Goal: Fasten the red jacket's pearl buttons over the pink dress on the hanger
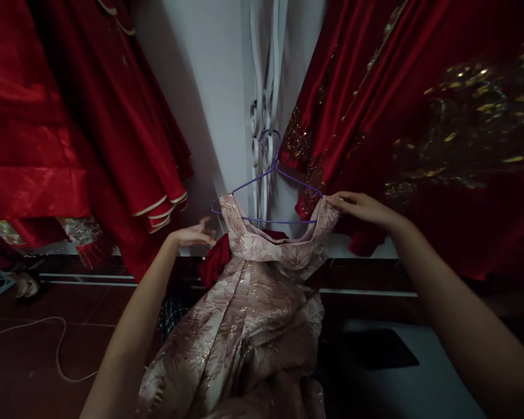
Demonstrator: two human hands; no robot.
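A pale pink brocade dress (pixel 240 297) with a shiny floral pattern hangs in the middle of the head view. Its shoulder straps sit on a purple wire hanger (pixel 253 180), whose hook rises against a white scrolled metal stand. My right hand (pixel 362 207) pinches the dress's right-hand strap at the end of the hanger. My left hand (pixel 194 234) is just left of the other strap, fingers apart and holding nothing. The lower skirt bunches in folds and runs out of view at the bottom.
Red garments (pixel 113 116) hang on the left, and a red gown (pixel 445 221) with gold sequins on the right. The white scrolled stand (pixel 257 70) is behind. Below are a white cable (pixel 61 349), shoes (pixel 26 285) and a pale surface bearing a dark flat item (pixel 379 348).
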